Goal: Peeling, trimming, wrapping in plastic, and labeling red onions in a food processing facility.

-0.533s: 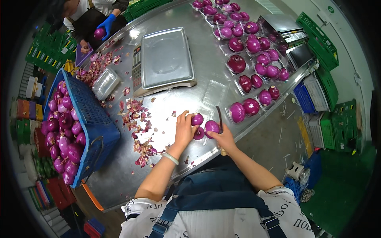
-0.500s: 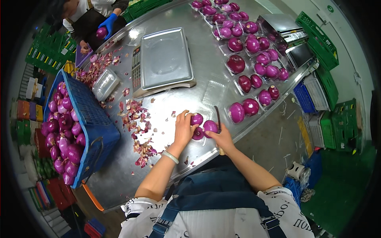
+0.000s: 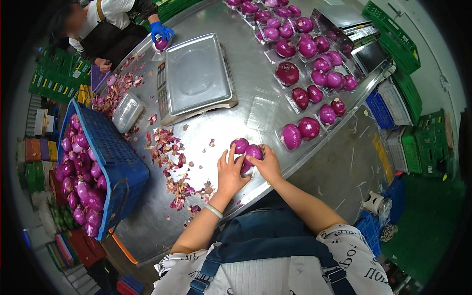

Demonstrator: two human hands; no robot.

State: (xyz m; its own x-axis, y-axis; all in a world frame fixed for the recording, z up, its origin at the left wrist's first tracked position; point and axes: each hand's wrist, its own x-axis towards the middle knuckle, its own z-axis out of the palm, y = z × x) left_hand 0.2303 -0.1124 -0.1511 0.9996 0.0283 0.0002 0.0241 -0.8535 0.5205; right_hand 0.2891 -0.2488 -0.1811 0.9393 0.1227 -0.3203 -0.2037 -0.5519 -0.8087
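Three red onions sit bunched near the front edge of the metal surface (image 3: pixel 250 64), between the person's hands: the upper onion (image 3: pixel 240 145), the right onion (image 3: pixel 253 154) and the lower onion (image 3: pixel 245 168), partly covered by fingers. Any tray beneath them is hard to make out.

Left hand (image 3: pixel 230 173): fingers apart, laid against the cluster from the left. Right hand (image 3: pixel 267 167): thumb and fingers clamped on the right onion. Assessment: the grip is sound for nestling round, slippery items – one hand steadies while the other adjusts. Good practice would be light, even pressure, with each onion seated against its neighbours before release; careless letting-go could allow one to roll toward the edge.

Surface: loose peel (image 3: pixel 165 147) lies scattered left of the work and warrants clearing. A weighing scale (image 3: pixel 199 73) stands beyond, a clear empty tray (image 3: pixel 128 112) to its left. Rows of onions (image 3: pixel 336 80) in clear trays line the right side.

Room: a blue crate (image 3: pixel 123 169) heaped with onions stands at left; green crates (image 3: pixel 54 78) are stacked behind. Across the surface, a co-worker's blue-gloved hand (image 3: pixel 161 31) holds an onion. Floor (image 3: pixel 339 164) at right – littered with pale scraps.
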